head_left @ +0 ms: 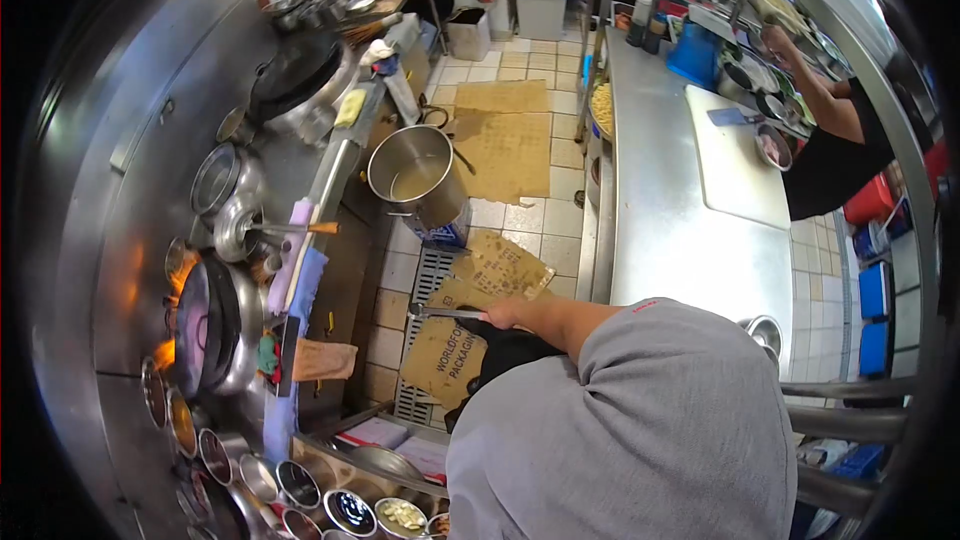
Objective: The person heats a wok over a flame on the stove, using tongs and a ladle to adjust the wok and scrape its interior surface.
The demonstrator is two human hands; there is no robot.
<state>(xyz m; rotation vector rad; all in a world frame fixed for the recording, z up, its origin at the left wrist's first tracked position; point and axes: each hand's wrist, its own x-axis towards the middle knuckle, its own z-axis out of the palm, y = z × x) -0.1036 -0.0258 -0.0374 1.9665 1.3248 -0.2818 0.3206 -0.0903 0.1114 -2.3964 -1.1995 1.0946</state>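
My right hand (503, 313) is closed round a slim metal-handled tool (450, 313), which points left over the floor. Its far end looks small and rounded, and I cannot make out its kind. Below the tool lies printed cardboard (450, 355) on the floor and drain grate. A tall metal stockpot (412, 165) with liquid inside stands beyond my hand, on a blue can. My grey sleeve (650, 350) and body fill the lower middle of the view. My left hand does not show.
Flames burn beside a wok (200, 325) on the stove at left. Several seasoning bowls (350, 512) line the lower left. A steel counter (700, 265) with a white cutting board (725, 155) runs along the right, where a co-worker's arm (825, 100) reaches over food containers.
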